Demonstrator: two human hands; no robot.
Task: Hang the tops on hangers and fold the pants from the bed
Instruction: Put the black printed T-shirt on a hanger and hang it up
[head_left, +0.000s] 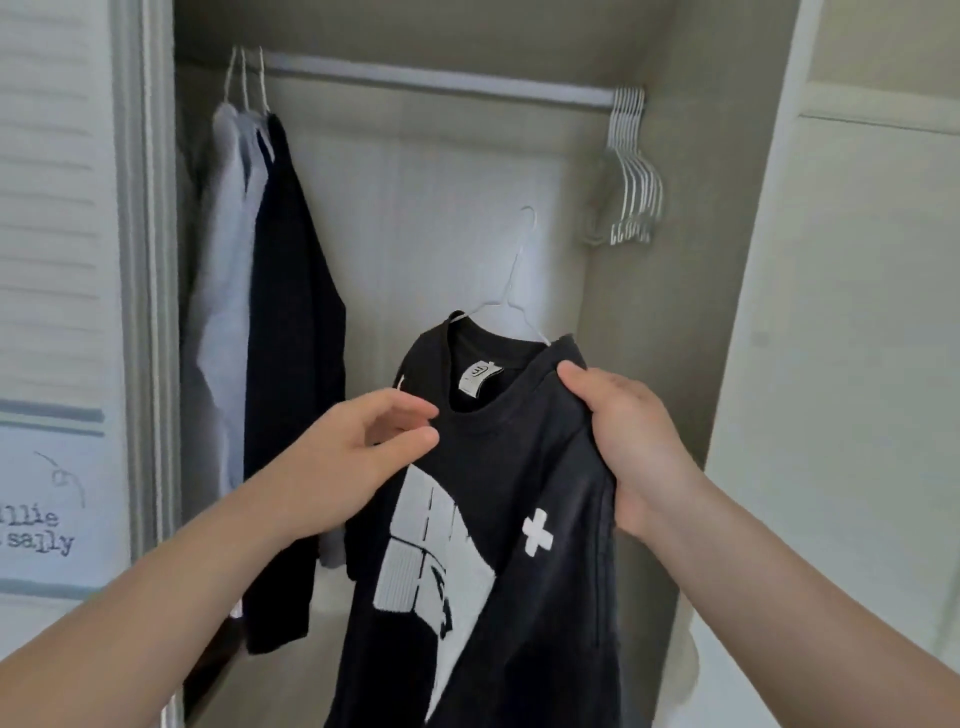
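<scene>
Far left, lettering on a slatted door (52, 234) reads "llie" and "sally". Soft grey and navy tops (270, 312) hang from the rail (441, 83). My left hand (353, 457) is half curled at the collar of the black top (498, 519); whether it pinches cloth I cannot tell. Blocky white print and a cross mark it, on a thin wire hanger (511, 280). My right hand (628, 441) grips its bunched shoulder.

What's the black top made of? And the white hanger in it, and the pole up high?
Black top: soft matte cloth, likely cotton; it droops and creases.
Hanger: thin white wire, probably coated metal; slim bent hook.
Pole: smooth, pale, faintly shiny; painted metal or wood, can't tell.
</scene>
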